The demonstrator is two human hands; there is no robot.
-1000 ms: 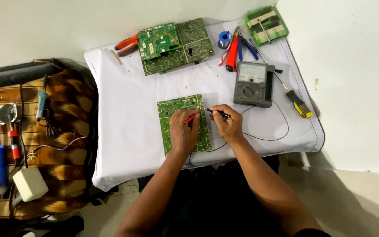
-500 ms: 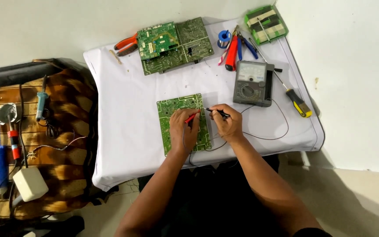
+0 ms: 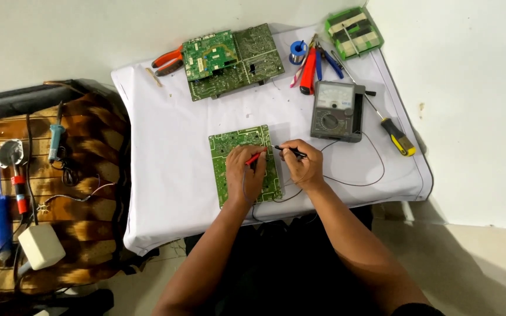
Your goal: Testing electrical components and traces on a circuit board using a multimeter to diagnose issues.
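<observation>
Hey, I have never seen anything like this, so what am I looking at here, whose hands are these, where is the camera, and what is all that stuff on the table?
There is no machine here: a person works with two bare hands, and the camera sits on their head, looking down. The left hand holds a red probe and the right hand holds a black probe, both tips over a green circuit board lying on a white-covered table. Thin wires run from the probes toward a grey meter with a dial. Farther back lie two more circuit boards, red-handled pliers, a small spool, a yellow-handled screwdriver and a green tray. Beside the table, on a brown patterned cloth, lie more tools and a white box.
</observation>
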